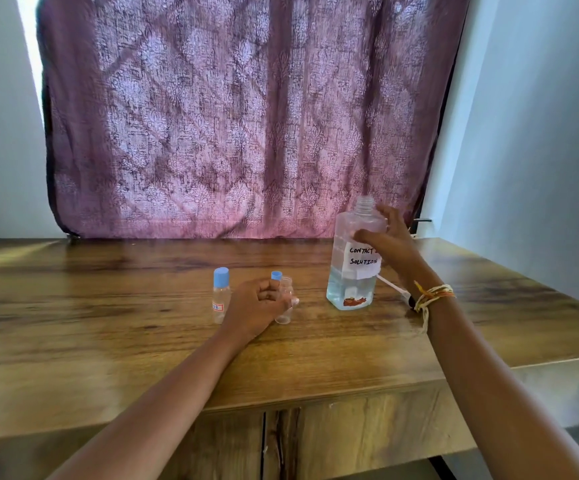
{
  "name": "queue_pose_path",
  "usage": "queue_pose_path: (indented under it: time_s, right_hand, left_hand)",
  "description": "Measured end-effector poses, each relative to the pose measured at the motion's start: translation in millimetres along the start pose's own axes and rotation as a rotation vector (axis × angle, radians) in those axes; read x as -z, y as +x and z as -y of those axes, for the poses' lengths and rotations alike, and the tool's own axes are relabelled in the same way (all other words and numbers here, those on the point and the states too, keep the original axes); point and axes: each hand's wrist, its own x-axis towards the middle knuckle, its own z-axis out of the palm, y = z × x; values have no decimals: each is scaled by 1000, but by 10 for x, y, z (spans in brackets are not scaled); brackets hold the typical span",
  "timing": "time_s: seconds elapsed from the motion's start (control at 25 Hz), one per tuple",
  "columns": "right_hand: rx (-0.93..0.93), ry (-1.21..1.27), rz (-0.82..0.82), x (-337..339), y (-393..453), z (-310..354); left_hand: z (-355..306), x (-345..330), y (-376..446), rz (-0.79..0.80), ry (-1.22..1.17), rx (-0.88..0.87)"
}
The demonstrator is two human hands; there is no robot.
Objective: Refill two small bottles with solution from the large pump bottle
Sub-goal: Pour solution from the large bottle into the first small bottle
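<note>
Two small bottles stand near the middle of the table (108, 278). One bottle (221, 295) has its blue cap on. The open bottle (286, 301) has the left hand (258, 304) curled around it, and that hand pinches a blue cap (276, 275) too. The big bottle (355, 258) stands nearer the right edge, top off, about a third full. The right hand (390, 242) wraps its fingers round it. The pump (397, 292) lies behind it. I think pouring comes next. Hold the little bottle tight, bring the big mouth just over it, and tip slowly so nothing spills.
</note>
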Motion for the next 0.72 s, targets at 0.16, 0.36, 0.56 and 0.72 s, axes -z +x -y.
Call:
queue_pose_path:
  time_s: [0.16,0.36,0.56,0.72]
  right_hand:
    - [-68,43,11,50,95,-90]
    - [4,-98,-51,26,114,-114]
    - [-39,170,15,-64,38,-204]
    - [38,124,-29,-140,86,-209]
  left_hand:
    - [-20,4,-5,0,2,11]
    - [-33,17,-20,4,18,-3]
    - [-20,15,2,-10,34,-9]
    - [-9,9,7,-33,31,-5]
